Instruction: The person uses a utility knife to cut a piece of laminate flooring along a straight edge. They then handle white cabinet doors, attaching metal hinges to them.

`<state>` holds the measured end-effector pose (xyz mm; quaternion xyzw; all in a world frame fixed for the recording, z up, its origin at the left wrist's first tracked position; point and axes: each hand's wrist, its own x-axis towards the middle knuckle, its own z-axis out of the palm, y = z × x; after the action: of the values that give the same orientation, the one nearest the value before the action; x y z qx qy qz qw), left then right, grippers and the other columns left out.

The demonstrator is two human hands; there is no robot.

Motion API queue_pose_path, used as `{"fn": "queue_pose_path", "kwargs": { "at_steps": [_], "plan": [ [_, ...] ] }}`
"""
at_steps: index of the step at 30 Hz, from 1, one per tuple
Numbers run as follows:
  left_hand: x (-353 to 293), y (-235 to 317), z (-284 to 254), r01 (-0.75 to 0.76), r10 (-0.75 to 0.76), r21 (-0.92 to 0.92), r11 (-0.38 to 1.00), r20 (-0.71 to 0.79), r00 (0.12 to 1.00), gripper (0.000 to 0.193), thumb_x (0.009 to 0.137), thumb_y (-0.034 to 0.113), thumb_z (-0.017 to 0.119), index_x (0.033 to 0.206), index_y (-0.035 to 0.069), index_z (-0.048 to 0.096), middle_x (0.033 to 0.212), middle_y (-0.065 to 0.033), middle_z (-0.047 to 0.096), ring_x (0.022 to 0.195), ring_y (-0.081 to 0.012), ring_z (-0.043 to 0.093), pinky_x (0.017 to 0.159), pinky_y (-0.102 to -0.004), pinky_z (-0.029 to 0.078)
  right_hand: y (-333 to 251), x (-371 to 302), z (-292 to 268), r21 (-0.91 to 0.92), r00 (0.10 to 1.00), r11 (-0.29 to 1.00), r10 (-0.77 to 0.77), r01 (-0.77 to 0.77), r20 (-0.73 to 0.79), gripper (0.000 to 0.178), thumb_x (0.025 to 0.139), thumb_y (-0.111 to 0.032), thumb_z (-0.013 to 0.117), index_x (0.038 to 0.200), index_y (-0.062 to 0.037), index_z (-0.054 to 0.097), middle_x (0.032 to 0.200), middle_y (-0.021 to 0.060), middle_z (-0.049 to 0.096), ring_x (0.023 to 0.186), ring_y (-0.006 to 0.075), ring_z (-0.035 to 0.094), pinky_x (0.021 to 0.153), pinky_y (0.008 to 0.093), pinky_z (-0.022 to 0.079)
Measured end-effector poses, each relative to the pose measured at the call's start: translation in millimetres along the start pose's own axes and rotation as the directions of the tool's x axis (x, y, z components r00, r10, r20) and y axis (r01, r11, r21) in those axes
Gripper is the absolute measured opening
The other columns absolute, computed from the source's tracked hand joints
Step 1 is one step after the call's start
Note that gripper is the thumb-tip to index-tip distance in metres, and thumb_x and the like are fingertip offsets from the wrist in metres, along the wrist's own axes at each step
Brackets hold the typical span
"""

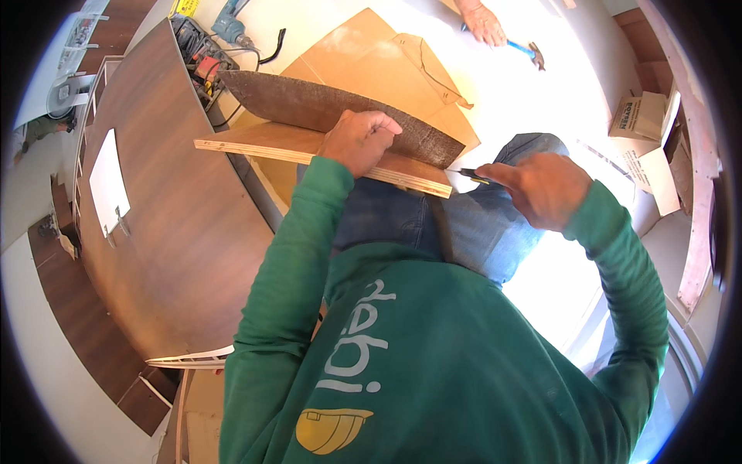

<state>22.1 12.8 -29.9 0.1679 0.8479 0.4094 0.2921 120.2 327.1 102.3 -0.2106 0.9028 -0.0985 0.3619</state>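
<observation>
Across my lap lies a plywood board (pixel 270 143) with its pale layered edge toward me. Rising at a slant from its face is a thin, dark brown laminate sheet (pixel 317 100) with a rough surface. My left hand (pixel 359 145) is closed at this sheet, its wrist over the board's near edge; part of its grip is hidden. My right hand (pixel 545 189) is closed around a utility knife (pixel 481 179). The knife's blade points left, close to the right end of the board and the sheet's lower corner. Whether it touches either is unclear.
A large brown panel (pixel 178 224) stands at my left, bearing a white rectangular piece (pixel 110 182). Beyond the board are flattened cardboard (pixel 348 54), a drill (pixel 230 25) and a tool box (pixel 202 66). Another person's hand (pixel 485 25) is near a hammer (pixel 525 49). Cardboard boxes (pixel 640 116) stand right.
</observation>
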Motion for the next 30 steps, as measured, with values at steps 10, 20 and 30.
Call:
{"fn": "queue_pose_path", "kwargs": {
  "at_steps": [10, 20, 30],
  "plan": [
    [-10, 11, -2, -0.153, 0.156, 0.236, 0.960, 0.007, 0.988, 0.034, 0.085, 0.010, 0.073, 0.118, 0.008, 0.073, 0.113, -0.0087, 0.073, 0.117, -0.0290, 0.058, 0.095, -0.0407, 0.054, -23, -45, -7, 0.304, 0.948, 0.952, 0.054, 0.046, -0.314, 0.048, 0.086, 0.007, 0.060, 0.133, -0.0027, 0.065, 0.096, 0.0207, 0.074, 0.080, 0.0420, 0.073, 0.074, 0.0482, 0.058],
    [-7, 12, 3, -0.171, 0.155, 0.386, 0.907, 0.072, 0.985, 0.027, 0.088, 0.018, 0.074, 0.114, 0.022, 0.081, 0.093, -0.0075, 0.062, 0.100, -0.0286, 0.053, 0.095, -0.0426, 0.047, -11, -7, 37, 0.410, 0.914, 0.899, 0.031, 0.151, -0.404, 0.042, 0.094, 0.003, 0.063, 0.135, -0.0032, 0.057, 0.092, 0.0227, 0.071, 0.088, 0.0448, 0.071, 0.077, 0.0525, 0.054],
    [-14, 16, 5, -0.156, 0.141, 0.408, 0.899, 0.067, 0.988, 0.031, 0.087, 0.017, 0.075, 0.117, 0.024, 0.080, 0.098, -0.0077, 0.061, 0.106, -0.0308, 0.050, 0.096, -0.0442, 0.048, -7, 36, 59, 0.199, 0.990, 0.979, 0.071, -0.045, -0.124, 0.056, 0.094, -0.005, 0.064, 0.149, -0.0097, 0.054, 0.096, 0.0216, 0.070, 0.088, 0.0405, 0.074, 0.074, 0.0529, 0.059]
  ]
}}
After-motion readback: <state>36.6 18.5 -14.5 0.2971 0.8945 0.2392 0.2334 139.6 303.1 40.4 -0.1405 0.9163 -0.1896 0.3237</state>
